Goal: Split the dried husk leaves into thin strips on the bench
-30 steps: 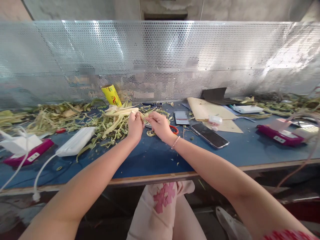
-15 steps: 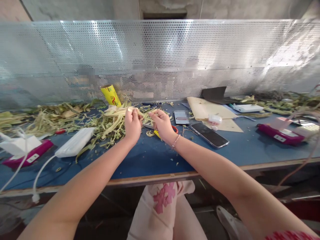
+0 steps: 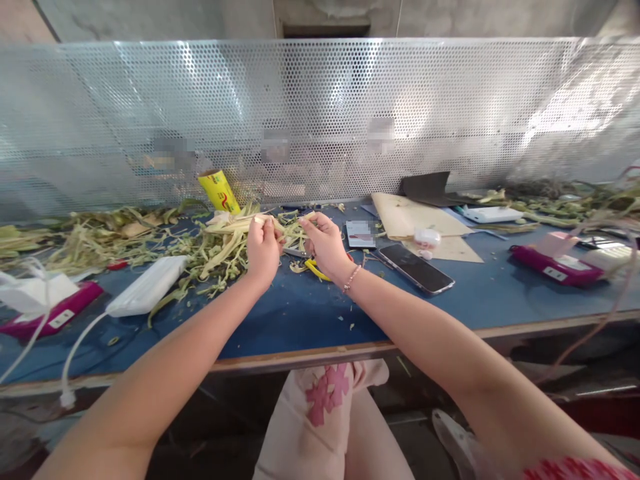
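My left hand (image 3: 263,252) is closed in a pinch on a pale plant strip, whose whitish end shows above the thumb. Just to its right, my right hand (image 3: 326,248), with a bracelet at the wrist, pinches a thin pale plant strip (image 3: 311,216) between thumb and fingers. A small gap separates the two hands. Beside and behind my left hand spreads a heap of dried yellow-green plant strips (image 3: 220,250). Under my right hand lies a tool with a yellow handle (image 3: 317,269), partly hidden, perhaps scissors or pliers.
A yellow tube (image 3: 220,191) leans near the perforated metal screen (image 3: 330,87). Right of my hands lie a card (image 3: 360,235), a phone (image 3: 416,268), a white earphone case (image 3: 427,237) and brown paper (image 3: 400,217). Purple power strips (image 3: 555,267) and a white power bank (image 3: 147,287) with cables flank the blue table (image 3: 300,327).
My right hand has turned slightly, and a pale strip now shows along its fingertips. It covers more of the tool's red-orange part. My left hand keeps its pinch; the view has shifted slightly.
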`<state>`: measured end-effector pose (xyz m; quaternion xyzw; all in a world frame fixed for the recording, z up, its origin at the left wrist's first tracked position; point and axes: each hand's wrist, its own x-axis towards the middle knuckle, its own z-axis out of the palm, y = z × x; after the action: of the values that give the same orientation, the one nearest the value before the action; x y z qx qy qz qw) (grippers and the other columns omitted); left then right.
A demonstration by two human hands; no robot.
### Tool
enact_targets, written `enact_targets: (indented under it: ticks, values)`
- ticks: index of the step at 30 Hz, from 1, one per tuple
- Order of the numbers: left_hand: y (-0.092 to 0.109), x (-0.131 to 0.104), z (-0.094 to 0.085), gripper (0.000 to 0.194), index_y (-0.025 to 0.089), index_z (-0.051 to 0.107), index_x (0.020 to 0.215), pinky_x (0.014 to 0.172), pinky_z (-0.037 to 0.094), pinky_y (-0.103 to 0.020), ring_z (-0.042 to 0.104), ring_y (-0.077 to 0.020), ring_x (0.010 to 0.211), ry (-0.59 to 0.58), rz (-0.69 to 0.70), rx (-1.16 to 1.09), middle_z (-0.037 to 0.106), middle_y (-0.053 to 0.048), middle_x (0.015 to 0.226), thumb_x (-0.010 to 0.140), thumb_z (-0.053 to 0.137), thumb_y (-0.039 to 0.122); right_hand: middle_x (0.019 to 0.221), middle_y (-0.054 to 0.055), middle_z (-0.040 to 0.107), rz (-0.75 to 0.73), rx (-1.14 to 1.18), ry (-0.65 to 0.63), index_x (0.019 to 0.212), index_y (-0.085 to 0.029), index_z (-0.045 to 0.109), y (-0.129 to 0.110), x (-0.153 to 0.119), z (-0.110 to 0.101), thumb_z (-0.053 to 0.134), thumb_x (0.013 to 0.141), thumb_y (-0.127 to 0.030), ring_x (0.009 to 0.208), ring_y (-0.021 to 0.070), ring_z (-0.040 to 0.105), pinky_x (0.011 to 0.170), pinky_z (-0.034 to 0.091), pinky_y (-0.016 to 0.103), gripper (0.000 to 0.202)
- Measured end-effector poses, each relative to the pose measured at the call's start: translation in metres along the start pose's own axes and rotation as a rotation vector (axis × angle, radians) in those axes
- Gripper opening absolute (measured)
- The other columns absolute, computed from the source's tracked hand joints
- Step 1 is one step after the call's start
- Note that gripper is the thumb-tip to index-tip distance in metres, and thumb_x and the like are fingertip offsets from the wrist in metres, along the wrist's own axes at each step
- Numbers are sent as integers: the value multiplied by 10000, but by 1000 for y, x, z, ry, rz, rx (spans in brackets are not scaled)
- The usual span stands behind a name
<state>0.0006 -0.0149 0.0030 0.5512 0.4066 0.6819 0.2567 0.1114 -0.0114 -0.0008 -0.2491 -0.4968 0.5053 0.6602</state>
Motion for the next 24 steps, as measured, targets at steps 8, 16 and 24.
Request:
enact_targets:
  ticks: [8, 16, 24]
  values:
    - [-1, 10, 3, 209, 197, 411, 709, 342, 182, -176, 313, -36, 360, 77, -127, -180, 386, 67, 521, 814, 502, 352, 345, -133, 301, -7, 39, -110, 668, -216, 422, 4, -6, 8, 642, 684, -435, 292, 34, 261, 347, 211, 191, 311]
    - [1, 12, -3, 202, 197, 425, 707, 336, 193, -181, 293, -31, 333, -8, -67, -157, 402, 72, 505, 817, 504, 347, 365, -128, 293, -6, 33, -65, 661, -212, 439, 1, -3, 4, 649, 670, -434, 307, 35, 261, 352, 212, 193, 306]
    - [14, 3, -5, 231, 197, 450, 728, 340, 210, -184, 305, -33, 337, -60, -1, -65, 413, 69, 489, 810, 513, 403, 400, -118, 310, 4, -12, 18, 643, -201, 444, -7, 2, -3, 633, 699, -360, 322, 27, 270, 355, 204, 187, 253]
